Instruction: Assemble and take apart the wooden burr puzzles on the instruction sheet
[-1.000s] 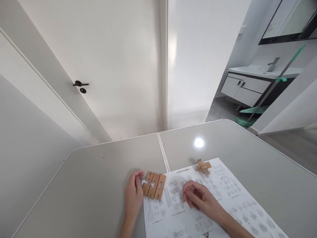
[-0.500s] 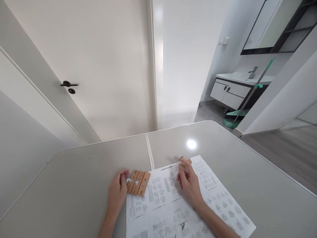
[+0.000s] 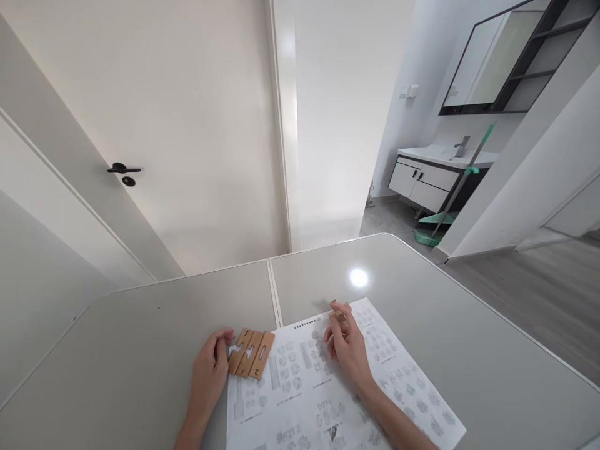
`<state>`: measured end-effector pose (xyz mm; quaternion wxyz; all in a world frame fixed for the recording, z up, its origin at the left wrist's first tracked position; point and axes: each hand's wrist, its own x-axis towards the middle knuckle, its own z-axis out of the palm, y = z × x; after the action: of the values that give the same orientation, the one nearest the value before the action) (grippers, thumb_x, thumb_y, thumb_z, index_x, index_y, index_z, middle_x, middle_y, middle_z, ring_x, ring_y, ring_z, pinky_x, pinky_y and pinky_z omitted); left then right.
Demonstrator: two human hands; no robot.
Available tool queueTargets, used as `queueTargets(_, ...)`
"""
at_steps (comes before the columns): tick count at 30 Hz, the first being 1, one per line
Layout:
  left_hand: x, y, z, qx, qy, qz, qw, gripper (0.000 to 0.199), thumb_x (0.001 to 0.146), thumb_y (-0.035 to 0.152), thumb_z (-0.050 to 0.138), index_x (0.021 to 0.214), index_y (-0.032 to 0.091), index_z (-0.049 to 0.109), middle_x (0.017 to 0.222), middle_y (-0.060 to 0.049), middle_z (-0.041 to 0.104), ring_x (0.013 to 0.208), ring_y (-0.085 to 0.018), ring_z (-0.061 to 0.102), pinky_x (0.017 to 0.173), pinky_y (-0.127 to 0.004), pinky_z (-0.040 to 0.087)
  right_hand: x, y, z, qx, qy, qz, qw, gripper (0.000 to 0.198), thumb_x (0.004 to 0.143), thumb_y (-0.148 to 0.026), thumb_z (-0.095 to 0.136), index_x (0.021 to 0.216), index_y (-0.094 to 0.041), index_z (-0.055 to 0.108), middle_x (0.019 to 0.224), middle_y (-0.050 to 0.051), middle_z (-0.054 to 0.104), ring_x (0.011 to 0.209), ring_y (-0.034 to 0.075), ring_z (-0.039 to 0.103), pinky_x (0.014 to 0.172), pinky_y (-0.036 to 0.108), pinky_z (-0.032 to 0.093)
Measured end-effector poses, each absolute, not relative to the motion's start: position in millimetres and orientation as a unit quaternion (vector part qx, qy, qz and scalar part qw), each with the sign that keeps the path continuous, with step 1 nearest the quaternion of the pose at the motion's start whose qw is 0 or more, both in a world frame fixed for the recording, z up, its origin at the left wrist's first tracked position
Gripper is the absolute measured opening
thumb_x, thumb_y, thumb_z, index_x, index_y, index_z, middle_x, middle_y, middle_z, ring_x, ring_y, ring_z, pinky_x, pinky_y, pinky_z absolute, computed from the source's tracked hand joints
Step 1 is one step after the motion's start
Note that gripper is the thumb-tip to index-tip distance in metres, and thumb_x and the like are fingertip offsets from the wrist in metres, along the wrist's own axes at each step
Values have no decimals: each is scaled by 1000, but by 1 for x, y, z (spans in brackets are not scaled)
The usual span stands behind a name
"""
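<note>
Several flat wooden puzzle pieces (image 3: 252, 354) lie side by side on the left edge of a printed sheet (image 3: 300, 387). They have cut-out slots, and one is marked with a 2. My left hand (image 3: 210, 369) rests just left of them on the table, fingers loosely bent and holding nothing. Near the sheet's top edge, a small wooden puzzle block (image 3: 340, 316) sits between the index finger and thumb of my right hand (image 3: 349, 350). Part of that block is hidden by the fingers.
The grey table (image 3: 187, 319) has a pale seam running across it. Beyond its far edge stands a white door (image 3: 201, 125) with a black handle. At the right are a sink cabinet (image 3: 424, 181) and a green dustpan (image 3: 426, 237).
The camera has turned slightly, so the whole scene appears shifted left and a little down. My right hand's fingers have shifted slightly at the wooden block; the pieces by my left hand stay put.
</note>
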<state>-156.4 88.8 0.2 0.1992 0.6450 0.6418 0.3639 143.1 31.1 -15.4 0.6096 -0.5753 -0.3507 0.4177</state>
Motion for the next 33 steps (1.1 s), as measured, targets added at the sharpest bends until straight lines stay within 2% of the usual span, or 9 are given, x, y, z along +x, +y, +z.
queueTargets(3, -157, 88, 2, 641, 643, 367, 203, 37, 93, 44, 39, 99, 22, 67, 99, -8, 79, 94, -27, 75, 86, -42, 60, 144, 31, -13, -577, -345, 425, 606, 58, 92, -65, 54, 133, -24, 56, 61, -4, 58, 38, 14, 45, 41, 27, 42)
queueTargets(9, -158, 88, 4, 632, 647, 367, 218, 36, 93, 44, 39, 99, 22, 67, 101, -9, 78, 96, -28, 74, 88, -44, 60, 144, 29, -13, -584, -354, 424, 594, 49, 94, -56, 54, 133, -26, 55, 47, -9, 43, 38, 15, 35, 43, 27, 38)
queueTargets(13, -161, 88, 1, 632, 646, 366, 224, 35, 94, 45, 40, 101, 23, 67, 102, -8, 78, 98, -27, 73, 89, -43, 59, 145, 30, -14, -587, -332, 443, 591, 48, 92, -55, 57, 131, -27, 55, 48, -9, 44, 38, 15, 37, 41, 26, 37)
queueTargets(20, -161, 87, -1, 628, 650, 362, 227, 37, 95, 46, 39, 102, 23, 67, 103, -9, 77, 98, -27, 74, 86, -42, 60, 151, 34, -12, -593, -306, 462, 585, 33, 89, -50, 61, 111, -25, 57, 47, -8, 49, 36, 13, 41, 37, 24, 36)
queueTargets(25, -160, 85, -2, 638, 642, 364, 219, 34, 96, 44, 40, 101, 23, 67, 102, -9, 78, 97, -27, 74, 87, -42, 59, 150, 36, -12, -570, -298, 477, 599, 36, 84, -45, 64, 113, -27, 52, 59, -8, 56, 40, 14, 49, 35, 22, 32)
queueTargets(28, -160, 82, 0, 639, 636, 373, 221, 34, 96, 45, 42, 101, 22, 67, 101, -8, 78, 94, -26, 73, 81, -38, 60, 148, 35, -13, -569, -303, 466, 606, 32, 83, -41, 65, 109, -27, 51, 66, -7, 57, 39, 10, 43, 37, 21, 31)
queueTargets(33, -149, 71, 11, 668, 604, 413, 138, 29, 95, 43, 47, 94, 23, 68, 96, -8, 75, 89, -25, 70, 68, -32, 58, 144, 30, -12, -568, -325, 455, 604, 28, 90, -49, 63, 99, -26, 50, 56, -8, 51, 44, 11, 38, 43, 22, 32)
